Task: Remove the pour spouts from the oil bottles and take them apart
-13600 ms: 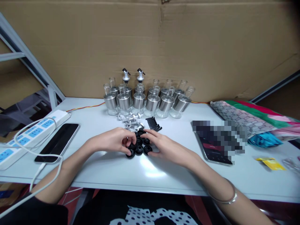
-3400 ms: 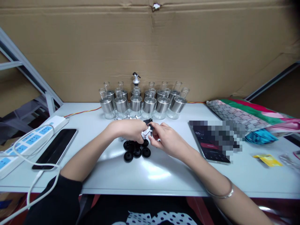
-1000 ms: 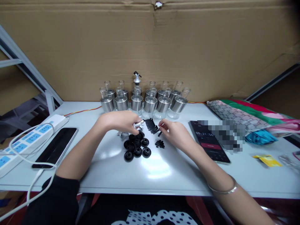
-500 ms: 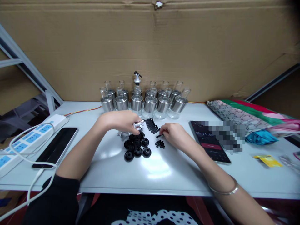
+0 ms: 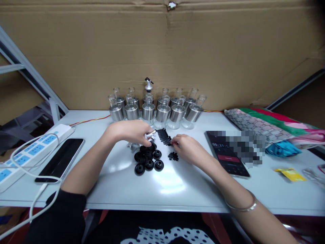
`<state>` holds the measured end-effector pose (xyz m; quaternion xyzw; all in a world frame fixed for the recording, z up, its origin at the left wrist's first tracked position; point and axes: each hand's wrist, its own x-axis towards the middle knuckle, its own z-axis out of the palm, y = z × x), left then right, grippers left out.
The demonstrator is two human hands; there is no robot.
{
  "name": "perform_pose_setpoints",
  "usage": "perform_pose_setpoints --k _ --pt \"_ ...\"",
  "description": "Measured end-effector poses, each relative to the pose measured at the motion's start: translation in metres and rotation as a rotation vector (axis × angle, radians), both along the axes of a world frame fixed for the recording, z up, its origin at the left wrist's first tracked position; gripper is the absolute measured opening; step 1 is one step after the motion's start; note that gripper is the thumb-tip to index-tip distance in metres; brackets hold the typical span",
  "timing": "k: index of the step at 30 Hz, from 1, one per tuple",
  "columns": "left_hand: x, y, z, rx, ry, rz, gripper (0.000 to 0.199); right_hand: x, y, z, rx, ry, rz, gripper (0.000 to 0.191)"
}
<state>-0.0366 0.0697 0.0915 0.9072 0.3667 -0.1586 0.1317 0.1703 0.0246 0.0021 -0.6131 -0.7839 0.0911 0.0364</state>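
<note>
The left hand (image 5: 135,132) is palm down over the surface, its wrist bent; the right hand (image 5: 184,146) curls inward, fingertips low, forearm slanting in.

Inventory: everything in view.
Bottles: 12, clear and silver, rear
Pourer: 1, silver/black, on bottle
Pourer parts: several, silver, centre
Stoppers: about 9, black, centre
Sticks: about 10, black, centre
Small pieces: several, black, centre
Phones: 2, black, left, right
Power strip: 1, white, left
Cables: several, white, left
Wire bundle: 1, red/yellow, rear
Bag: 1, multicoloured, right
Wraps: 2, blue and clear, right
Packet: 1, yellow, right
Desk: 1, white
Cardboard: 1, brown, rear
Frame bars: several, grey, sides
Bangle: 1, silver, right
Hands: 2, centre
</note>
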Motion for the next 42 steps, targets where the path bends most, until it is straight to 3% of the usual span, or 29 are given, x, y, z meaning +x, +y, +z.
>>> perform_pose_setpoints --k 29,42 --pt "-0.0001 -0.0002 0.0007 -0.005 -0.017 -0.004 0.022 0.0015 0.0010 -0.0006 -0.024 -0.034 -0.009 0.022" --pt "-0.0007 0.0000 -0.0004 -0.014 -0.019 0.010 0.024 -0.0005 0.0009 -0.0021 -0.003 0.052 0.027 0.032"
